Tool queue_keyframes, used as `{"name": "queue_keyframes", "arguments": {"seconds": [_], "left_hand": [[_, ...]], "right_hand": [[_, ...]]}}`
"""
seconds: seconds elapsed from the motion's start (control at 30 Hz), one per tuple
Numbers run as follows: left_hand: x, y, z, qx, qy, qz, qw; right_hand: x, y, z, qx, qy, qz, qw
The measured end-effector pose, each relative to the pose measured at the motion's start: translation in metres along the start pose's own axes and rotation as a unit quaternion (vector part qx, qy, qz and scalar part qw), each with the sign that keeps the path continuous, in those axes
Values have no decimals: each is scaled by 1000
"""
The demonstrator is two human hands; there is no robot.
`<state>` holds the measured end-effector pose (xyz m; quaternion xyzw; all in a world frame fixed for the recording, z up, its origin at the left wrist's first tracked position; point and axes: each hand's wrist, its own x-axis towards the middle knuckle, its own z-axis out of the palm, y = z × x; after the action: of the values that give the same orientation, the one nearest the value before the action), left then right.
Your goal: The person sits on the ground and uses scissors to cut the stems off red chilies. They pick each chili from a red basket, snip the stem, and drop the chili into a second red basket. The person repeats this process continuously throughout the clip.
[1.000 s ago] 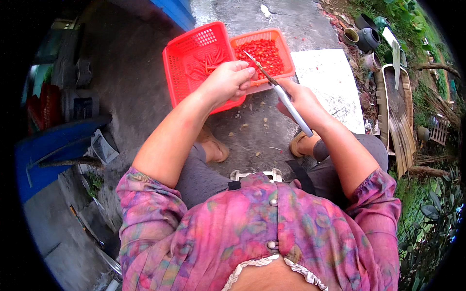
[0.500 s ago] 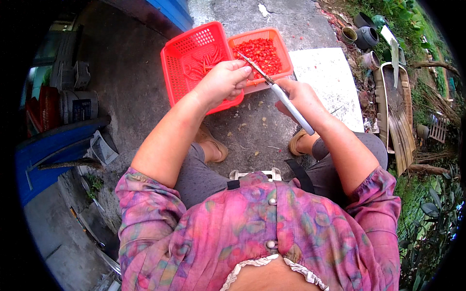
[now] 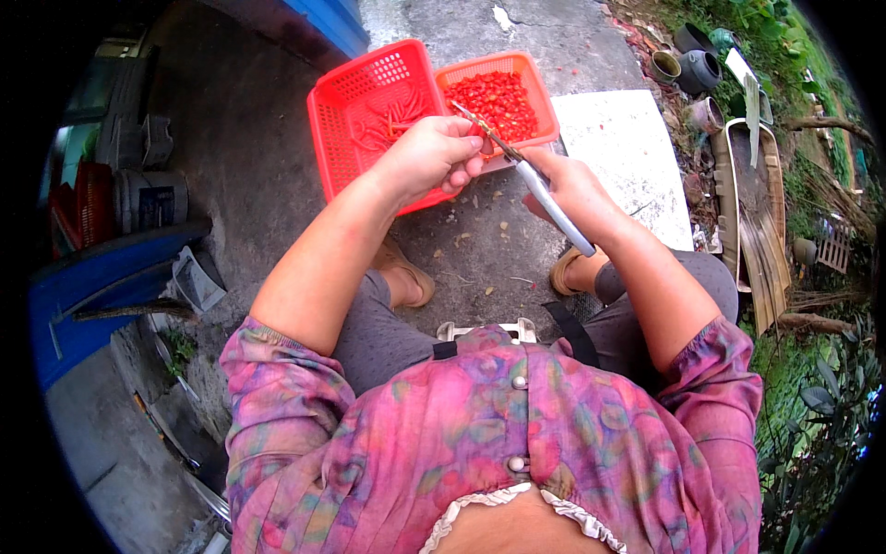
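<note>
My left hand [image 3: 426,159] is closed in a pinch on a red chili pepper [image 3: 476,130], most of it hidden by the fingers. Scissors with pale grey handles [image 3: 565,218] are gripped in my right hand [image 3: 574,185], their blades pointing up and left at the pepper by my left fingertips. Beneath my left hand stands a red plastic basket [image 3: 334,138] with long whole chilies [image 3: 406,109] in it. An orange-red basket [image 3: 548,115], beyond the blades, holds many short cut pieces of red chili [image 3: 498,100].
A white board [image 3: 628,157] lies right of the baskets on the concrete ground [image 3: 471,249]. My feet stand on either side below them. Pots [image 3: 699,70] and a long beige trough [image 3: 734,185] line the right side; a blue panel [image 3: 111,286] is at the left.
Red pepper shows more clearly between my left fingertips and the scissor blades. Both hands have shifted only slightly, and the baskets stay put.
</note>
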<state>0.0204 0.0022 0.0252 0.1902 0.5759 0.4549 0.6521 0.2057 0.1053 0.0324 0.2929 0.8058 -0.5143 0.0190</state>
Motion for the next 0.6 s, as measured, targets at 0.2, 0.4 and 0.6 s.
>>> {"name": "queue_keyframes", "arguments": {"seconds": [0.2,0.4,0.6], "left_hand": [[1,0,-6,52,26,-3,998],[2,-1,-6,25,45,-5,999],[0,0,4,1,19,-7,1000]], "right_hand": [[-1,-9,-5,-48,-3,26,999],[0,-2,-4,-31,5,31,999],[0,3,2,-27,-7,9,1000]]}}
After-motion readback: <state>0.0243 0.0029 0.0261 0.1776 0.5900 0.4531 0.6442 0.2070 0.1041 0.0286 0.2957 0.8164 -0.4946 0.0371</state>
